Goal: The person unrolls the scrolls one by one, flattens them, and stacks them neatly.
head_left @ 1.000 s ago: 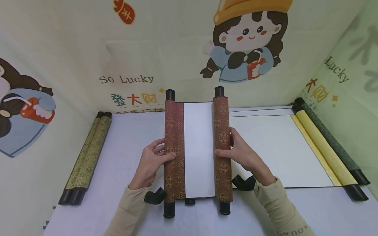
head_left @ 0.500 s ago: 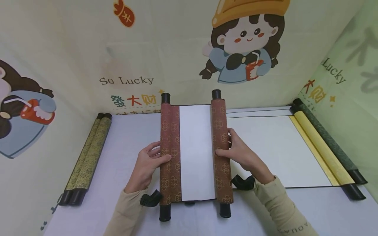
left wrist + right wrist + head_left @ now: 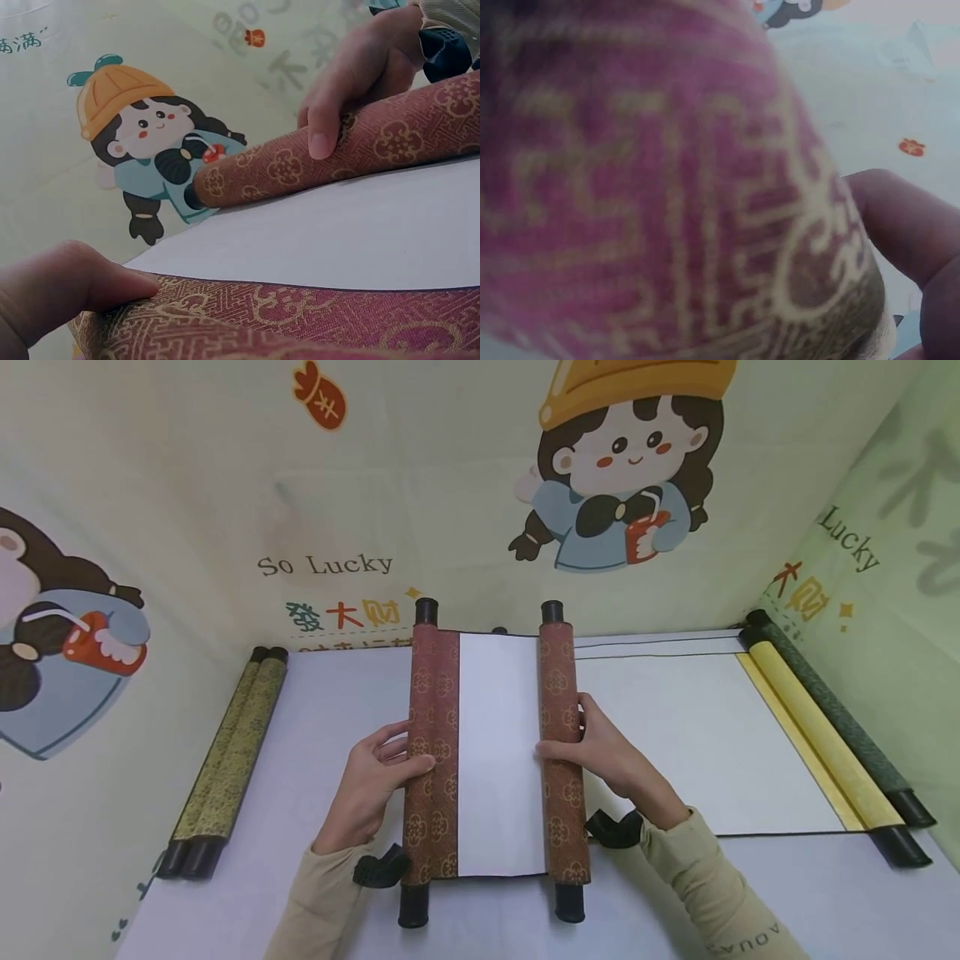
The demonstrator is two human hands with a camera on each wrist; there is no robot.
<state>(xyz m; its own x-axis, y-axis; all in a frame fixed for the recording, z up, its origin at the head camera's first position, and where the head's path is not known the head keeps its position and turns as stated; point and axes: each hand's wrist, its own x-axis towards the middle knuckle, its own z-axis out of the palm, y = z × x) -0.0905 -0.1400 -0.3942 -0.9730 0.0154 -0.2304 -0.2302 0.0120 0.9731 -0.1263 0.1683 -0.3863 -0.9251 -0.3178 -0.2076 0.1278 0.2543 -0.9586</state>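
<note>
A partly unrolled hand scroll (image 3: 498, 752) with red-brown, gold-flowered brocade and black end knobs is held up between both hands. My left hand (image 3: 375, 785) grips its left roll (image 3: 420, 693), thumb on the near face and fingers behind. With the thumb across the front, my right hand (image 3: 611, 747) grips the right roll (image 3: 557, 693). White paper shows between the rolls. In the left wrist view, the left thumb (image 3: 82, 289) presses the brocade border, and the right hand (image 3: 360, 75) holds the far roll. Brocade fills most of the right wrist view, beside the right thumb (image 3: 907, 217).
A closed olive-patterned scroll (image 3: 232, 760) lies at the left of the white table (image 3: 330, 693). To the right lies an opened yellow-edged scroll (image 3: 825, 735), with a dark green roll (image 3: 840, 718) beyond it. A printed cloth backdrop (image 3: 450, 485) encloses the table.
Both hands have shifted the held scroll slightly left and nearer. The white strip between the rolls is a little wider. A black knob behind it now shows at its top edge instead of its bottom.
</note>
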